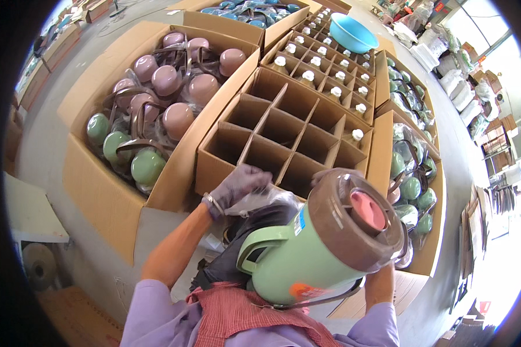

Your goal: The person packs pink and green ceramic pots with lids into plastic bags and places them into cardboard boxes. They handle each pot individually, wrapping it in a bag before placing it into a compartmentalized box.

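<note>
A light-green vacuum flask (pixel 295 264) lies tilted against my torso, its brown collar and pink stopper (pixel 368 210) facing up and right. It has a green side handle (pixel 260 245) and a brown carrying strap. My left hand (pixel 245 184), in a thin greyish glove, is closed on a clear plastic bag (pixel 260 203) left of the flask. Only some fingers of my right hand (pixel 320 175) show past the collar; the flask hides the rest, so its grip is unclear. Both hands are at the near edge of a divided cardboard carton (pixel 286 108), where one white-capped bottle (pixel 355 137) stands at the right.
An open carton (pixel 108 191) of pink and green flask tops stands left; cartons of green ones (pixel 436 204) stand right. Behind are white-capped bottles (pixel 307 79) in dividers, a blue basin (pixel 351 34) on top, and a carton of blue items (pixel 243 17).
</note>
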The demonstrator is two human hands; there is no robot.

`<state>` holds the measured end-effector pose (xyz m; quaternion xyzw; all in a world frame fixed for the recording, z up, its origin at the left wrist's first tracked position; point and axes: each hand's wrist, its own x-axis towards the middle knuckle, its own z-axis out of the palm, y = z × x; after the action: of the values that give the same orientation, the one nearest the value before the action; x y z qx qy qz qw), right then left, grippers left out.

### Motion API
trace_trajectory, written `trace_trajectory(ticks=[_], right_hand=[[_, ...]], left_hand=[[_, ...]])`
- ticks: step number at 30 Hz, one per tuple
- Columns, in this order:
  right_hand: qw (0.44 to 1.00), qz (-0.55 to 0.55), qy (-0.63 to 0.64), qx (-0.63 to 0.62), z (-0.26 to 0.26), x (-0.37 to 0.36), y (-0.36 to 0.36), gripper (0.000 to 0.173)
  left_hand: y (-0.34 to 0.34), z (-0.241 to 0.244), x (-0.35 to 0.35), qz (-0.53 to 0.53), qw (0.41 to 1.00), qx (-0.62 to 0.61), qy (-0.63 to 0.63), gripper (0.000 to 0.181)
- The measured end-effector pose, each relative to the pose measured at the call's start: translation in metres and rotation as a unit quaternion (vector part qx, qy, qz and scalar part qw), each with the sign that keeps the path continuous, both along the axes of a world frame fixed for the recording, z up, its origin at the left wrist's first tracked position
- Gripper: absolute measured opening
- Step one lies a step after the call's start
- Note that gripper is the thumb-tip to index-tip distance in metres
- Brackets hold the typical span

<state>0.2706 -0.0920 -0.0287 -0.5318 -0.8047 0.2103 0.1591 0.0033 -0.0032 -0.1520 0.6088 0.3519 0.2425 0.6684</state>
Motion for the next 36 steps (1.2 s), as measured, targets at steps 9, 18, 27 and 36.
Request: trace_trajectory(ticks=[9, 18, 27, 36], right_hand=[[0.848, -0.32, 0.414, -0.079, -0.049, 0.031, 0.035, 0.016], [0.867, -0.233, 0.409, 0.162, 0.036, 0.054, -0.094, 0.018], [0.868, 0.021, 0.038, -0.495, 0.03, 0.002, -0.125, 0.031], [0.96, 0.09, 0.034, -0.262, -0.108, -0.009, -0.198, 0.043]], left_hand=[[-0.013, 0.061, 0.126, -0.002, 0.954, 0.047, -0.295, 0.046], [-0.013, 0.065, 0.024, -0.061, 0.986, -0.014, -0.156, 0.05], [-0.112, -0.011, -0.103, -0.139, 0.953, -0.247, -0.112, 0.068], [-0.11, 0.012, -0.015, 0.016, 0.983, 0.002, -0.184, 0.066]])
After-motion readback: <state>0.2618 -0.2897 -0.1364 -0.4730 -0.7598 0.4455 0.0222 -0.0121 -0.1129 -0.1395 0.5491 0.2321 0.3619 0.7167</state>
